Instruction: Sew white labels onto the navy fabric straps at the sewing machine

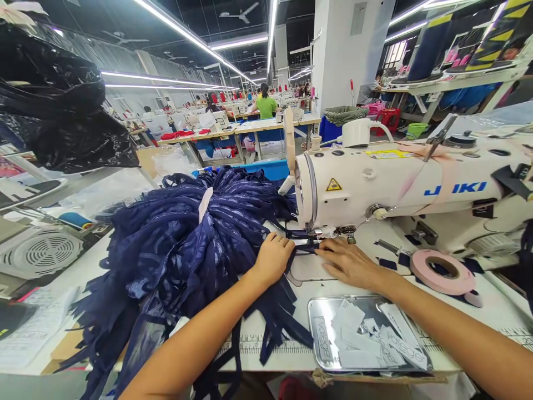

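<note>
A white sewing machine (353,178) stands in front of me, and a narrow navy strap (306,249) lies under its needle area. My left hand (273,256) is closed on the strap's left side, with its fingertips curled out of sight. From the right, my right hand (347,262) presses its fingers together on the strap's other end, close to the presser foot. A large bundle of navy lace-trimmed garment pieces (216,222), tied with a pale band (205,204), lies beside my left hand. Loose navy straps hang from it over the table's front edge.
A metal tray (314,333) holding white labels lies below my right hand. A pink tape roll (442,272) sits at right. Printed ruler markings (287,347) run along the front edge. A black plastic bag (62,100) hangs upper left. Other people sit at machines farther back.
</note>
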Tool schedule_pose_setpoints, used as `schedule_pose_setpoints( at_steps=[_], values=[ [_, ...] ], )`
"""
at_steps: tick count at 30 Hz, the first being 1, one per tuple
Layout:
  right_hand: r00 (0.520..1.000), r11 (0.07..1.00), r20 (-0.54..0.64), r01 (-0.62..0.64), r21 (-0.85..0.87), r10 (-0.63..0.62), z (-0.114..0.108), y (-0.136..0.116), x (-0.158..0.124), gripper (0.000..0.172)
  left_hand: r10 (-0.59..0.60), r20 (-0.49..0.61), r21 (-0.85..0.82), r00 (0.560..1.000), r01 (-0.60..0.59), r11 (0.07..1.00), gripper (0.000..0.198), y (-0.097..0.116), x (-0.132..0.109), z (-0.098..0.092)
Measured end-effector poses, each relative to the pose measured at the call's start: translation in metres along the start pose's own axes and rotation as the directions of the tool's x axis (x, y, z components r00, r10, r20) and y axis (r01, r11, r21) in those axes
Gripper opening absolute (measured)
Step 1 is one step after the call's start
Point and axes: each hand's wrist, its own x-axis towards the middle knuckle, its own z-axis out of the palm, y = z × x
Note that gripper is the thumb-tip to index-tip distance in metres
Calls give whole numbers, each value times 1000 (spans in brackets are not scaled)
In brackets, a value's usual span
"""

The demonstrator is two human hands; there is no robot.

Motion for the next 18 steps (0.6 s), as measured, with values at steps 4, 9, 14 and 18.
schedule_pose_setpoints(
  at_steps=[4,9,14,18],
  values=[
    [1000,999,-4,-9,-44,9,3,-8,1,31,-49,-8,-134,999,47,990,26,-3,3,0],
    [1000,999,-11,-24,31,24,8,-3,1,31,115,-5,-238,993,-113,965,33,14,0,-1],
    [996,978,-55,-56,198,68,15,9,-2,30,133,47,-182,990,-122,976,35,24,-8,1],
    [995,980,-101,13,200,8,13,11,-3,28,134,30,-106,990,-131,986,37,29,-10,6]
  ],
)
